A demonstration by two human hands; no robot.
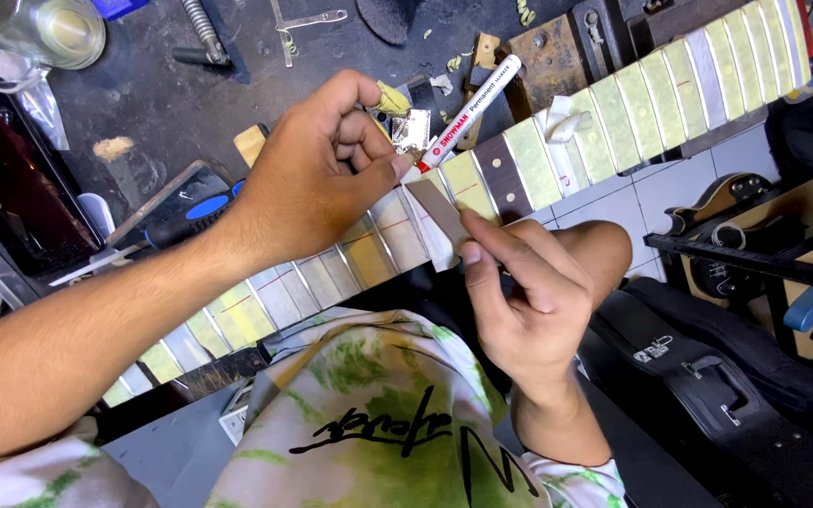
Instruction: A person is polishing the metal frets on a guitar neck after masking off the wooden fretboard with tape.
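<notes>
A guitar neck (613, 113) lies diagonally across the workbench from lower left to upper right. Yellowish masking tape covers its fretboard between the frets, and one dark section (501, 174) is bare. My left hand (317, 174) grips a white marker (470, 111) with a red tip, and the tip touches a fret near the middle of the neck. My right hand (524, 292) pinches a small flat grey strip (437, 214) and holds it against the neck's near edge, right beside the marker tip.
A glass jar (58, 33) stands at the top left. A screwdriver with a blue and black handle (190, 212) lies behind my left wrist. A metal spring (201, 28) and scraps litter the dark bench. A black instrument case (708, 376) and a guitar body (726, 202) rest on the tiled floor at right.
</notes>
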